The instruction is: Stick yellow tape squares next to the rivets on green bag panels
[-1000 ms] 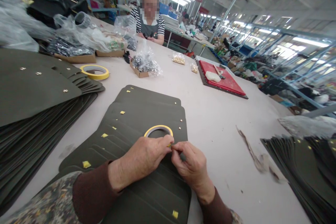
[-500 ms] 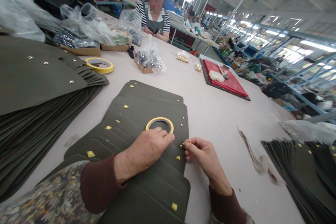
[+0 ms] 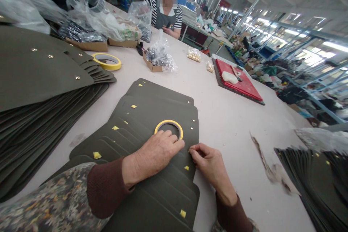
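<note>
Dark olive sheets (image 3: 152, 103), leather-like and overlapping, lie in a staggered stack before me. Small yellow tape pieces (image 3: 115, 128) and metal studs (image 3: 193, 120) dot them. My left hand (image 3: 154, 154) rests on the stack, its fingers closed on the near rim of a roll of yellow tape (image 3: 168, 121). At the stack's right edge, my right hand (image 3: 208, 157) pinches thumb and forefinger together against a sheet. Its fingertips mostly cover a small piece of yellow tape there. Another tape piece (image 3: 186, 168) sits just below these fingers.
At left rises a thick pile of olive sheets (image 3: 35, 76) with a second tape roll (image 3: 116, 66). Bagged parts (image 3: 160, 56) and a red board (image 3: 241, 83) lie farther back. More sheets (image 3: 307, 174) and a crumpled strip (image 3: 265, 163) are right. A person (image 3: 167, 14) sits opposite.
The view has shifted, so the table items appear slightly farther right and higher. My right fingertips have closed down over the tape piece and stud that showed at the edge. The left hand keeps its hold.
</note>
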